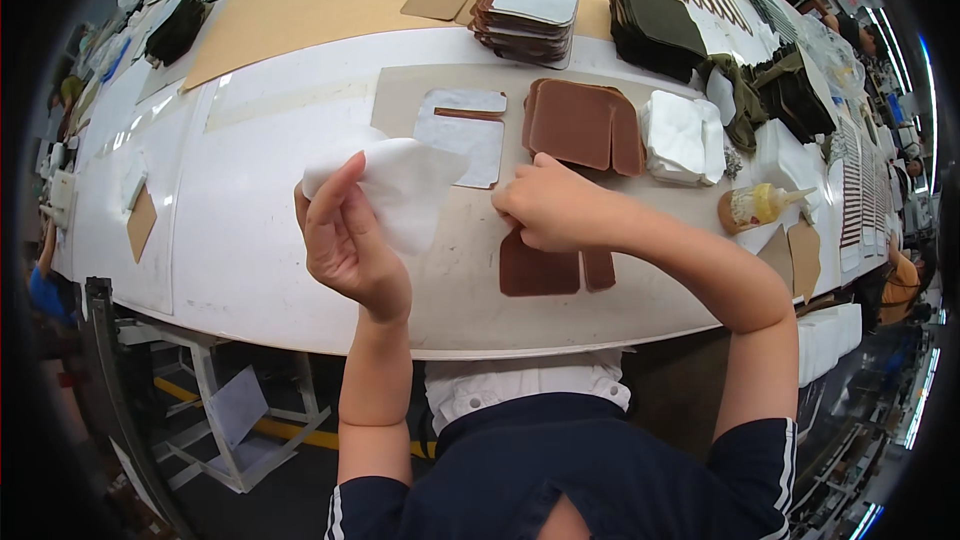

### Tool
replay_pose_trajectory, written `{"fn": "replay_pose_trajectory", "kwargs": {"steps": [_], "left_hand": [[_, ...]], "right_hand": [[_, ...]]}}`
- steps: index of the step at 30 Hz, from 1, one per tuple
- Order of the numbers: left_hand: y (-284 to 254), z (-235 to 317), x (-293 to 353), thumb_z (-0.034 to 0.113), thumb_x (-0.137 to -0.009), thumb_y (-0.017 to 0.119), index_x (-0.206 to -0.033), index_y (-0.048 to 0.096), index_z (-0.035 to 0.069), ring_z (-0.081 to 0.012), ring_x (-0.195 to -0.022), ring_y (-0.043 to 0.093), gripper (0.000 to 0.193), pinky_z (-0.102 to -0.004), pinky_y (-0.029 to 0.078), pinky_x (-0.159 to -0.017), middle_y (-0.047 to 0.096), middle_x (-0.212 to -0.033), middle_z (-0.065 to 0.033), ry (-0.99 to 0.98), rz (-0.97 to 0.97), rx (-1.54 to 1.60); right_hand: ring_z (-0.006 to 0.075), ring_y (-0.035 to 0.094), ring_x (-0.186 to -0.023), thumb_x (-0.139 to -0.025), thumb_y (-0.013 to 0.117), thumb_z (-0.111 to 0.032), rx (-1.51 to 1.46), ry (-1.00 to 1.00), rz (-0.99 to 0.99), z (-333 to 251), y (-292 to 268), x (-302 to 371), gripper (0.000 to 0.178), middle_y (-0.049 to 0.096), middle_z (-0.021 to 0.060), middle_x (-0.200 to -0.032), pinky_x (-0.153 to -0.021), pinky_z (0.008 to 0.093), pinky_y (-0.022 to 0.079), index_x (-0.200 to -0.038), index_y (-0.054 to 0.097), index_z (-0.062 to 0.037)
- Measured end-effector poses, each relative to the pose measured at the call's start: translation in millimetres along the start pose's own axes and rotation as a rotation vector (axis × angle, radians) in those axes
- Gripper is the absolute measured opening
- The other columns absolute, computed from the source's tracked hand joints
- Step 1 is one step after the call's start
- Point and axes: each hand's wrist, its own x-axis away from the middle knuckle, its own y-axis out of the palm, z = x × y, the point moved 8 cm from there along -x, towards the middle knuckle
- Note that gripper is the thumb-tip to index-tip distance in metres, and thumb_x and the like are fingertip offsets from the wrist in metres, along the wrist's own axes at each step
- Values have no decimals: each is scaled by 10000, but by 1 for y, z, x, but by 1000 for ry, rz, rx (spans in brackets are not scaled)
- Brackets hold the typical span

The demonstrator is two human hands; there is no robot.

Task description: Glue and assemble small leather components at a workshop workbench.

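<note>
In our left hand [355,240], near the middle of the frame, we hold a thin white sheet [410,190] between thumb and fingers. The sheet is up above the counter [130,270]. It leans and bends, so we cannot tell its long side well. Most of it spreads out to the right of our fingers, with one corner pointing right and another pointing down.

Our right hand [550,202] is just right of the middle, with its fingers curled in close. We cannot tell if they pinch anything. This hand covers the top of a brown piece [540,265] that lies flat on a gray mat [450,310]. The part of the brown piece we can see is wider than it is tall, so it runs left to right. A slit near its right end runs up and down.

Above our right hand sits a brown pile [570,125], with a white pile [682,137] just to its right. A pale piece [460,140] lies left of the brown pile, and its slit runs left to right. On the right, a bottle [755,205] points its tip right.
</note>
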Motion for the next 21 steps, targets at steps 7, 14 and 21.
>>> {"fn": "replay_pose_trajectory", "kwargs": {"steps": [7,14,21], "left_hand": [[-1,1,-2,-49,-1046,524,-1182,724,-20,-151,-1076,636,244,-266,503,-963,610,-1176,-77,-19,-5,-13],[-4,1,-2,-11,-1066,511,-1201,689,-39,-118,-1093,629,225,-244,481,-1004,673,-1162,-68,-11,20,40],[-17,-8,-1,-7,-1069,500,-1207,678,-29,-128,-1123,641,227,-245,498,-1036,699,-1193,-90,-44,106,28]], "right_hand": [[385,693,-927,-879,631,-83,-527,416,217,47,-12,11,177,722,219,-950,-826,437,545,-1003,588,35],[184,670,-893,-946,614,-48,-744,372,335,32,-40,36,162,709,129,-954,-801,337,537,-1073,534,15],[87,663,-952,-972,595,-8,-1256,352,483,6,-75,80,165,718,71,-1039,-819,296,569,-1132,573,25]]}}
